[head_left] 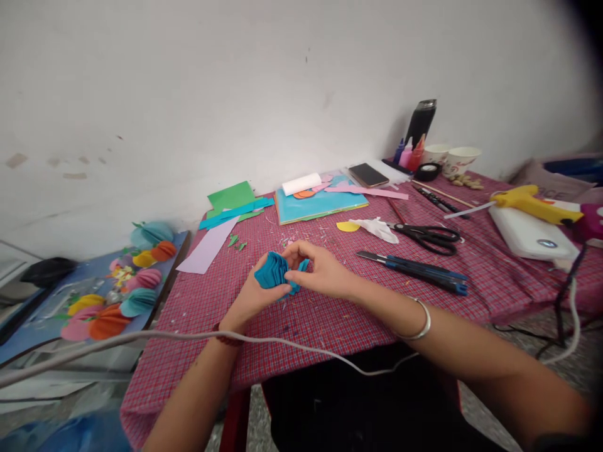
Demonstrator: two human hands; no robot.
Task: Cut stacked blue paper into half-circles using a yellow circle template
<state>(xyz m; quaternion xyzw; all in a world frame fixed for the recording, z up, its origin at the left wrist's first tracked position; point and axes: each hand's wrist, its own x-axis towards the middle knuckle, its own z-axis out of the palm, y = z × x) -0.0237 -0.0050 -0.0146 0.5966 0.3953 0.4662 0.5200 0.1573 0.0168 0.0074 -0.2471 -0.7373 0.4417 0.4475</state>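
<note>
Over the middle of a low table with a red checked cloth point(330, 320), both my hands hold a stack of folded teal paper pieces point(273, 271). My left hand point(252, 295) cups the stack from below and behind, fingers curled round it. My right hand point(318, 271) pinches its right side between thumb and fingertips. A metal bangle sits on my right wrist, a dark red thread on my left.
Black scissors point(426, 235), a craft knife point(414, 269), a yellow glue gun point(534, 204), a white box point(530, 233), coloured paper sheets point(315, 204), a phone point(368, 175), cups and bottles lie on the table. A board of paper flowers point(117, 295) leans at left. A white cable point(188, 336) crosses my arms.
</note>
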